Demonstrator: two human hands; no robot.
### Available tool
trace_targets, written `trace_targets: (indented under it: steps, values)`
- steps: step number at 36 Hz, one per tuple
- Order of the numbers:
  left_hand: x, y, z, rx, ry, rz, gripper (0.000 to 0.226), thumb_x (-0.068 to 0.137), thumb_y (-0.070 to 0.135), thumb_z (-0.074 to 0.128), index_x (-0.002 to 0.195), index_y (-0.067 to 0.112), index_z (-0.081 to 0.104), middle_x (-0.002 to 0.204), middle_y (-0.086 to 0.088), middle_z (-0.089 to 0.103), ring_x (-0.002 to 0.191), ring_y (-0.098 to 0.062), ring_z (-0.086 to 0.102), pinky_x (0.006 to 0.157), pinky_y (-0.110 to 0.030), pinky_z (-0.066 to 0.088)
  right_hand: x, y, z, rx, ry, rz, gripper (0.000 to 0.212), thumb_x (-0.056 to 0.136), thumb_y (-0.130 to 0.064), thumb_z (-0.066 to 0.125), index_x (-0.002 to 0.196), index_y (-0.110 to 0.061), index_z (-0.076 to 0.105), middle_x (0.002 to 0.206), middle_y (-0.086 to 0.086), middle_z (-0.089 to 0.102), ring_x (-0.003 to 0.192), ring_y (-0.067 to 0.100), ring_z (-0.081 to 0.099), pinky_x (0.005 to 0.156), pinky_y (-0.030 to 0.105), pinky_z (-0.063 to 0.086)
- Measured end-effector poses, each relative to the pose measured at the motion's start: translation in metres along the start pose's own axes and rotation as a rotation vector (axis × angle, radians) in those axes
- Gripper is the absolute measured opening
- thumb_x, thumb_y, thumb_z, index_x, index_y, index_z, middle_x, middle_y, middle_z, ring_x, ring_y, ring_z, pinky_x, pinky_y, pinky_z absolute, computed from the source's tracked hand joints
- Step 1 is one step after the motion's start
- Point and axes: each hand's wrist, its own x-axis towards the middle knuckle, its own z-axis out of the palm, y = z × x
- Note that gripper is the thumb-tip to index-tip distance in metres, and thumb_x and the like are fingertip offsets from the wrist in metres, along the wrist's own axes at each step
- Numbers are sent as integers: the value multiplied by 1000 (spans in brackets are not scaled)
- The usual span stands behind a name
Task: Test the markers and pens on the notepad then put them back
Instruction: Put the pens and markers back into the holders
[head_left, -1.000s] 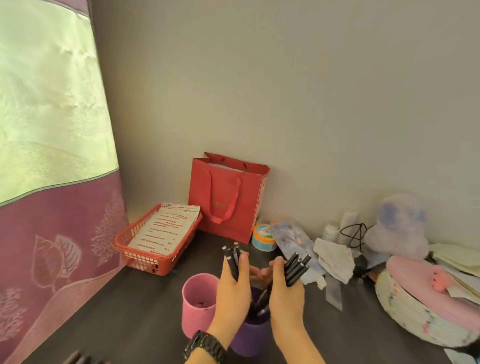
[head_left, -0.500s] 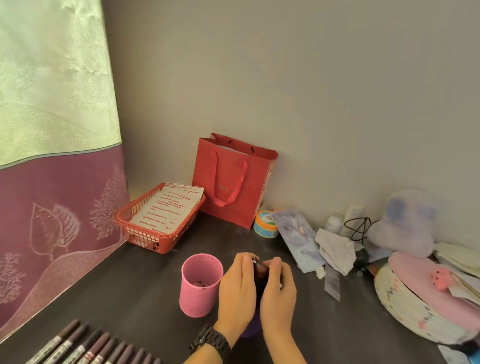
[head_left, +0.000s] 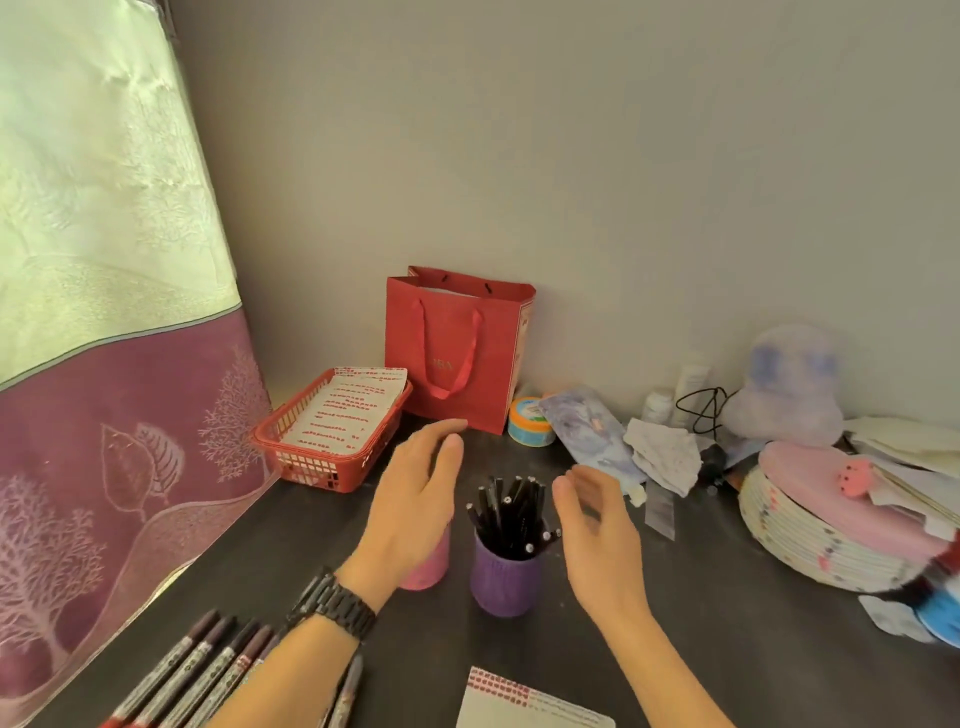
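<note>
- The black pens (head_left: 506, 512) stand bunched in the purple cup (head_left: 504, 582), in the middle of the table (head_left: 727, 623). Some lean over its right rim.
- Your left hand (head_left: 415, 499) hovers just left of the pens and your right hand (head_left: 597, 530) just right of them. Both have the fingers straight, a little spread, and hold nothing.
- I judge that the pens are back in place, so draw your hands apart sideways, not across the leaning tops, or the cup may tip.
- The markers (head_left: 208, 670) lie in a row at the near left, and the notepad (head_left: 530, 701) lies at the near edge. Probably they are next: take one marker at a time, cap it firmly after the stroke, and drop it upright.
- The pink cup (head_left: 428, 564) is mostly hidden behind your left hand, so I cannot tell what it contains.
- The notepad and the markers are cut off by the bottom edge, so their number is unclear.
- Your right hand is blurred, and its fingertips are hard to make out.
</note>
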Motion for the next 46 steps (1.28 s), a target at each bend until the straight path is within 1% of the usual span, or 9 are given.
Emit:
trace_targets:
  steps: [4,7,10,14,17,21,30,37,46]
  values:
    - [-17,-9,-65,88,32,-23,28,104,39,40,127,42,55,125,35,53,117,17,46,91,-9,35,-37,-15,-14,5,30,-86,51,79,-62,54,121,-33,59,121,-24,63,114,-4,58,97,24,46]
    - [-37,-27,-109,208,48,-85,24,102,39,46,123,43,55,123,30,58,113,12,52,93,-17,39,-65,-18,-13,40,-8,-79,27,84,-48,62,109,-38,61,107,-31,66,103,-12,60,84,17,46]
    - [-62,-54,-146,378,2,-204,26,100,38,51,126,37,55,129,17,57,122,-2,51,103,-32,42,-91,-11,-5,41,-66,-44,15,91,-23,68,101,-34,65,99,-27,69,95,-9,63,79,21,48]
    - [-99,-90,-184,678,-131,-450,50,95,53,53,137,26,48,140,-3,49,127,-22,46,106,-38,38,-128,-3,22,-89,-217,-43,21,86,-17,75,97,-32,67,90,-23,71,81,-4,66,66,9,48]
    - [-120,-107,-196,810,-255,-623,82,86,75,44,147,22,36,144,-8,44,131,-28,44,107,-45,39,-145,-2,50,-359,-423,-55,26,83,-48,72,104,-39,60,89,-24,67,79,-3,64,69,12,45]
    - [-134,-115,-195,897,-286,-682,106,76,89,36,154,18,24,148,-14,40,136,-35,38,110,-49,36,-150,-2,89,-785,-703,19,72,79,-87,36,125,-34,49,110,-17,63,100,6,62,86,26,49]
    - [-141,-120,-171,1011,-344,-648,126,59,101,27,154,19,18,149,-6,29,140,-28,26,106,-45,37,-140,-2,143,-1033,-676,67,92,72,-96,27,119,-18,44,124,5,63,113,29,63,78,38,48]
    - [-138,-122,-154,1029,-369,-612,109,68,94,29,146,18,31,130,-2,34,124,-28,40,95,-43,44,-140,-3,165,-1039,-644,46,92,69,-98,29,115,-19,39,119,4,64,108,27,64,70,37,40]
    - [-126,-111,-143,1040,-415,-600,70,80,74,51,120,17,40,119,-4,42,112,-34,55,83,-40,45,-133,-8,183,-1010,-646,82,103,81,-80,49,149,-6,27,142,13,47,125,30,54,93,40,45]
